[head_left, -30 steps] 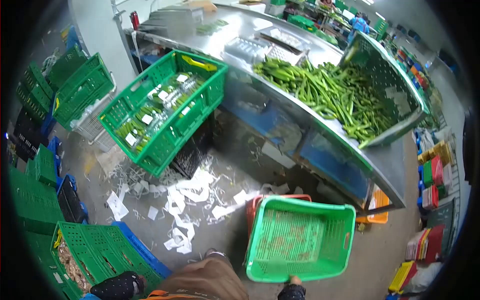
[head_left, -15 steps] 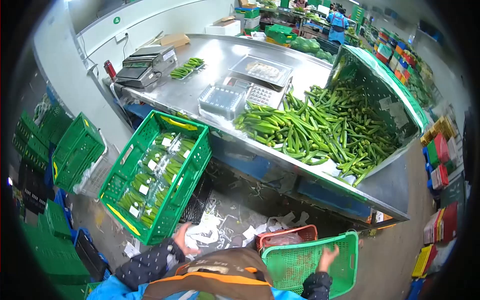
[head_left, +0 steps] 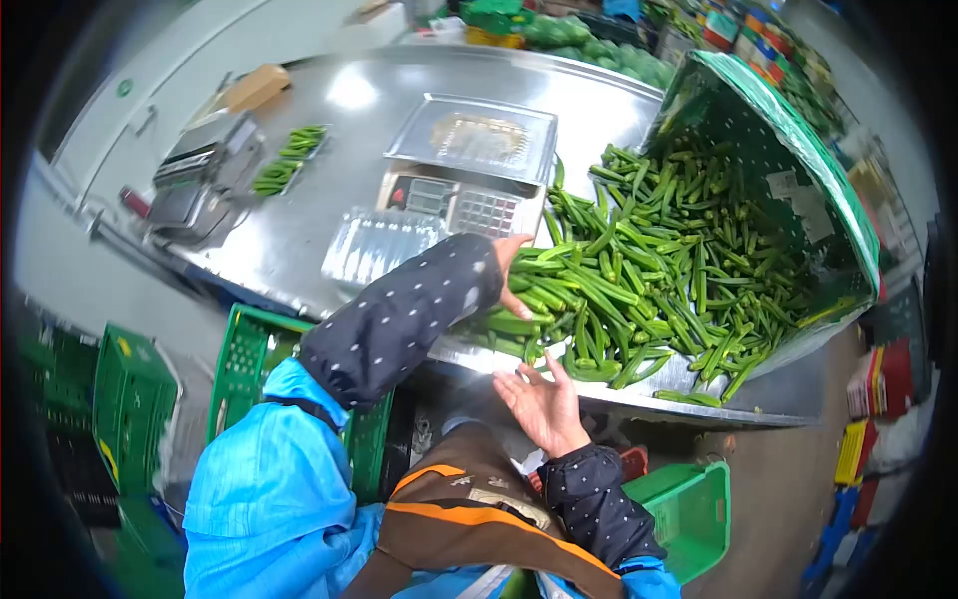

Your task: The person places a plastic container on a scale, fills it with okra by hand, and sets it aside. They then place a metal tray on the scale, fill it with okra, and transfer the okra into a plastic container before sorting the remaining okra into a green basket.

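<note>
A big pile of green okra (head_left: 649, 270) lies on the steel table (head_left: 329, 190), spilling out of a tipped green crate (head_left: 798, 160). My left hand (head_left: 511, 270) reaches over the near edge of the pile and touches the pods; whether it grips any is not clear. My right hand (head_left: 544, 399) hovers palm up, fingers spread and holding nothing, just below the table's front edge under the pile. A digital scale (head_left: 464, 170) with a metal pan stands just behind my left hand.
Clear plastic trays (head_left: 374, 245) sit left of the scale; a tray of okra (head_left: 289, 160) and a sealing machine (head_left: 200, 185) farther left. A green crate (head_left: 244, 369) stands on the floor at left, another green crate (head_left: 694, 514) at right by my leg.
I have stood up and turned to the table. My right hand let go of the green floor crate and both hands rose to the okra pile.
</note>
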The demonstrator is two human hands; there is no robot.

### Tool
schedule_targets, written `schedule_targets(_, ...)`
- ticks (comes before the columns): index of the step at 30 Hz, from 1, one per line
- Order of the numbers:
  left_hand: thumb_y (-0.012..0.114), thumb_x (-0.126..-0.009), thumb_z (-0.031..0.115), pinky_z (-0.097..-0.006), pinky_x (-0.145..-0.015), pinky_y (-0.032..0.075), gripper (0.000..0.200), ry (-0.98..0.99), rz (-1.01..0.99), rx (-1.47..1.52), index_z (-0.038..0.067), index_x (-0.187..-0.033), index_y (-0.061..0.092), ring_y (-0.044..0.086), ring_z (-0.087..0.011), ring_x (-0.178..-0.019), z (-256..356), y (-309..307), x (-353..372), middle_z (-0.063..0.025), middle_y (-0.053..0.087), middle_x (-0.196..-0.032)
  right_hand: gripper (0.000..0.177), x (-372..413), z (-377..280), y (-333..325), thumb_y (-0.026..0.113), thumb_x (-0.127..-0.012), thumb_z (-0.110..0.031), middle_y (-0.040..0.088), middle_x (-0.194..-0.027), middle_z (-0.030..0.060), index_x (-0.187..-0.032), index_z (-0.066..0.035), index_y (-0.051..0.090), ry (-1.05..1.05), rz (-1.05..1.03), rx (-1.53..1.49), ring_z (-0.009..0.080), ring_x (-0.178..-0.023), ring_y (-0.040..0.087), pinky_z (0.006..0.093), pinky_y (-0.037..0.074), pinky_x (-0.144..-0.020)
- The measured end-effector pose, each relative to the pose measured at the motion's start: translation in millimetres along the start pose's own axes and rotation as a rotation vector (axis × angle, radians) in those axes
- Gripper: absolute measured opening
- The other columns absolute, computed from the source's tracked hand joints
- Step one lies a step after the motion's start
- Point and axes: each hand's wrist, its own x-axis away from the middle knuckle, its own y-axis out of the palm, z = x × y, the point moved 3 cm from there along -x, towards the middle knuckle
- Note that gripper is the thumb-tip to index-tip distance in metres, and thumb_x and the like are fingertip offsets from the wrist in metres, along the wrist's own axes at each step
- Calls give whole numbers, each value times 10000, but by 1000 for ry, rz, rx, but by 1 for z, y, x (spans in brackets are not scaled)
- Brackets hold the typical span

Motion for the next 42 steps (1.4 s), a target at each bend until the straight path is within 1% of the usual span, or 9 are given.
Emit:
schedule_targets(1, 908, -404, 454, -377, -1005, 375, 1292, -1, -93, 131, -52, -1368, 212, 493, -337, -1177, -29, 19, -34, -292, 480, -1248, 898, -11, 2, 1, 621, -849, -364, 227, -1356, 307, -1391, 54, 40, 20, 92, -32, 386, -1236, 372, 433, 389, -1020)
schedule_targets(4, 889, -421, 497, -356, -952, 415, 1253, -166, -487, -140, -2, -1383, 261, 545, -316, -1118, 2, -7, -63, -212, 564, -1199, 955, -38, 4, -1, 614, -851, -388, 220, -1366, 314, -1403, 53, -28, -8, 230, -80, 390, -1226, 384, 417, 401, -1008)
schedule_targets(7, 867, -420, 542, -364, -933, 422, 1249, 6, -781, -50, 20, -1385, 272, 553, -326, -1101, -20, 17, -91, -206, 569, -1192, 1023, -52, 3, 2, 620, -839, -438, 191, -1384, 319, -1403, 55, -77, -17, 326, -97, 382, -1244, 365, 415, 381, -1021)
schedule_targets(11, 867, -422, 539, -361, -927, 426, 1249, 26, -855, -144, 15, -1385, 267, 557, -319, -1095, -4, 9, -101, -210, 573, -1183, 1124, -68, 3, 11, 651, -782, -535, 126, -1429, 299, -1405, 49, -80, -12, 406, -36, 343, -1336, 223, 428, 232, -1098)
schedule_targets(13, 868, -424, 536, -360, -924, 428, 1250, 17, -865, -203, 12, -1385, 264, 561, -314, -1092, -1, 7, -100, -212, 576, -1178, 1143, -72, 4, 16, 658, -762, -560, 122, -1454, 236, -1410, 29, -76, -112, 400, -7, 336, -1346, 198, 448, 181, -1108)
schedule_targets(14, 880, -408, 483, -403, -928, 434, 1226, -55, -913, -135, 95, -1398, 270, 535, -371, -1107, -5, 14, -99, -257, 502, -1243, 1057, -73, 2, 19, 644, -760, -579, 179, -1459, 147, -1436, -46, 31, -142, 410, -58, 303, -1349, 202, 497, 154, -1103)
schedule_targets(18, 878, -405, 468, -425, -931, 432, 1207, -17, -847, -191, 135, -1397, 275, 519, -401, -1112, -11, 22, -91, -274, 455, -1270, 782, -86, -15, 31, 622, -792, -548, 301, -1412, 70, -1385, -167, 282, -242, 187, -163, 256, -1330, 264, 583, 153, -1083)
schedule_targets(27, 866, -395, 406, -506, -935, 426, 1131, -76, -584, -171, 274, -1372, 311, 460, -508, -1118, -7, 9, -64, -320, 282, -1344, 709, -106, -32, 32, 592, -861, -435, 324, -1411, 128, -1399, -127, 249, -223, 17, -233, 335, -1302, 324, 627, 237, -1048)
schedule_targets(42, 841, -365, 316, -456, -915, 399, 1036, 146, -128, -286, 79, -1286, 431, 471, -433, -1055, 87, -18, -40, -251, 400, -1257, 631, -38, -59, 50, 546, -918, -310, 313, -1408, 146, -1402, -79, 213, -375, -174, -115, 322, -1288, 355, 585, 326, -1025)
